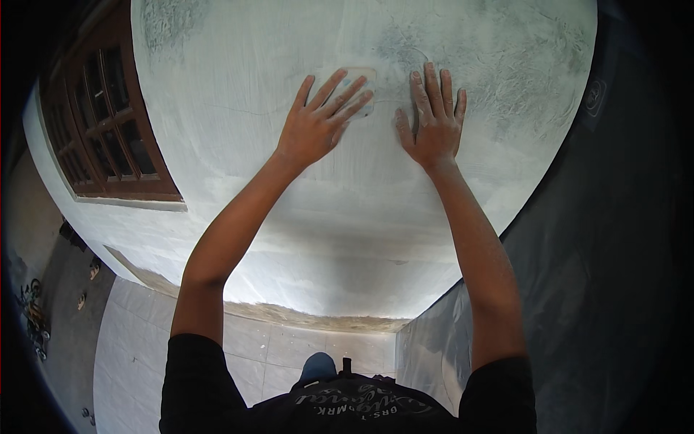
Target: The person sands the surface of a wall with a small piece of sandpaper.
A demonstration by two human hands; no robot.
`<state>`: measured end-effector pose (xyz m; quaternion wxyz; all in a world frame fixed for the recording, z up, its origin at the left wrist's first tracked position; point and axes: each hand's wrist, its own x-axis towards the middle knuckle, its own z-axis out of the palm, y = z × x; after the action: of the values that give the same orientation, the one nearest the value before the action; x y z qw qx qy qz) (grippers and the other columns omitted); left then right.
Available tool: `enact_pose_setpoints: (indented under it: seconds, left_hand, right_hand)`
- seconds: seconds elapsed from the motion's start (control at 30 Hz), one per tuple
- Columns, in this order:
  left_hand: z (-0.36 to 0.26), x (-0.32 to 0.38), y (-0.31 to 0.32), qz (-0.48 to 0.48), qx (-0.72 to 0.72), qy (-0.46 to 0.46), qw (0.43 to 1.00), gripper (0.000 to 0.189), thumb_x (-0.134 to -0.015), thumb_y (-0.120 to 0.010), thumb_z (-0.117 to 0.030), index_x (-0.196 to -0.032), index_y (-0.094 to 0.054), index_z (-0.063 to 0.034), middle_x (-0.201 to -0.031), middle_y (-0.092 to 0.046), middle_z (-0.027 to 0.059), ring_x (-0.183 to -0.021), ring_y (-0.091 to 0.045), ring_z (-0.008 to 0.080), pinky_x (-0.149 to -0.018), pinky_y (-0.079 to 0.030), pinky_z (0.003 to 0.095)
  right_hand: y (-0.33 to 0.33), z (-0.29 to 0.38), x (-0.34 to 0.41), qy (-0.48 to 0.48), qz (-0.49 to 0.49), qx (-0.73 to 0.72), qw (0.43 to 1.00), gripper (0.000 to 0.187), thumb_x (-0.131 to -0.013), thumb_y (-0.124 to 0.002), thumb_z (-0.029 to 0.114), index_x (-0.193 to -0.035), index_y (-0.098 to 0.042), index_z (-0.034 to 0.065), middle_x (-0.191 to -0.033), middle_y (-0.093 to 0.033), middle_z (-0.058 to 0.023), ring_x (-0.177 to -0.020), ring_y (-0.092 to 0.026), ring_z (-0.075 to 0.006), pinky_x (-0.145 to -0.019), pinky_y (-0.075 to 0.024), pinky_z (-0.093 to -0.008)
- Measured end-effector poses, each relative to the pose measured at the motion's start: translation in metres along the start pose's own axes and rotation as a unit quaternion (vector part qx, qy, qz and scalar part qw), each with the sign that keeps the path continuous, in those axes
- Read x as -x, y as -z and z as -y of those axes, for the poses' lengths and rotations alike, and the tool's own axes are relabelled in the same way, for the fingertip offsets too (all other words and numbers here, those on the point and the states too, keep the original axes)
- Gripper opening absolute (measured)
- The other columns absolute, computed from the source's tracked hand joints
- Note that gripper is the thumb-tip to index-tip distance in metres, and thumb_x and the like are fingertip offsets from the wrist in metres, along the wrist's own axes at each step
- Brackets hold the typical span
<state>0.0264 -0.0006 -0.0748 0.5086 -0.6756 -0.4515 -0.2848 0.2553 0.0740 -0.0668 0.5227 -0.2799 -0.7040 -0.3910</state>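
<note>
My left hand (323, 118) presses a thin, pale rectangular sheet or pad (366, 81) against the whitish plastered wall (336, 190), its fingers spread over the pad's left part. What the pad is made of cannot be told. To the right, my right hand (434, 116) lies on the same wall with its fingers apart and holds nothing. Pale dust coats the fingers of my right hand. Rough grey patches show on the wall above and right of it, and a thin crack runs left of my left hand.
A brown wooden window (116, 119) with glass panes is at the left. Dark sheeting (585, 217) hangs along the right side. Light floor tiles (293, 342) lie below the wall. Footwear (95, 268) and a small bicycle-like object (35, 320) stand at the far left.
</note>
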Motion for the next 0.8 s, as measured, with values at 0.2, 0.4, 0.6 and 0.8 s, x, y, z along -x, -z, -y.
enact_pose_setpoints:
  seconds: [0.2, 0.4, 0.6, 0.8]
  left_hand:
    - [0.007, -0.045, 0.012, -0.079, 0.005, 0.071, 0.994, 0.065, -0.090, -0.062, -0.013, -0.148, -0.043, -0.0336, -0.159, -0.033, -0.0071, -0.150, -0.022, 0.0225, -0.121, -0.014, 0.0544]
    - [-0.002, -0.015, 0.006, -0.009, 0.011, 0.017, 1.000, 0.064, -0.089, -0.064, -0.015, -0.147, -0.044, -0.0354, -0.158, -0.035, -0.0076, -0.149, -0.025, 0.0219, -0.121, -0.017, 0.0541]
    - [0.004, -0.059, 0.013, -0.085, -0.005, 0.079, 0.993, 0.064, -0.090, -0.063, -0.015, -0.148, -0.043, -0.0337, -0.158, -0.034, -0.0060, -0.150, -0.022, 0.0218, -0.122, -0.015, 0.0533]
    - [0.009, -0.014, 0.002, 0.005, -0.025, -0.022, 0.999, 0.064, -0.091, -0.063, -0.019, -0.148, -0.041, -0.0370, -0.159, -0.032, -0.0094, -0.149, -0.023, 0.0177, -0.123, -0.015, 0.0521]
  right_hand:
    - [0.001, 0.000, 0.002, 0.004, -0.008, -0.003, 1.000, 0.061, -0.091, -0.055, 0.042, -0.148, -0.046, 0.0193, -0.160, -0.031, -0.0029, -0.150, -0.021, -0.0250, -0.118, -0.0145, -0.0578]
    - [0.003, 0.000, 0.002, -0.004, -0.004, -0.005, 1.000, 0.062, -0.091, -0.056, 0.041, -0.147, -0.046, 0.0190, -0.159, -0.033, -0.0038, -0.150, -0.023, -0.0254, -0.118, -0.0143, -0.0578]
    - [0.000, 0.001, 0.003, 0.007, -0.005, -0.008, 1.000, 0.064, -0.091, -0.056, 0.042, -0.149, -0.044, 0.0192, -0.160, -0.032, -0.0040, -0.150, -0.021, -0.0260, -0.118, -0.0138, -0.0587]
    - [0.001, -0.002, 0.003, -0.001, -0.007, -0.007, 1.000, 0.063, -0.090, -0.056, 0.041, -0.148, -0.044, 0.0191, -0.160, -0.032, -0.0044, -0.150, -0.022, -0.0267, -0.118, -0.0143, -0.0596]
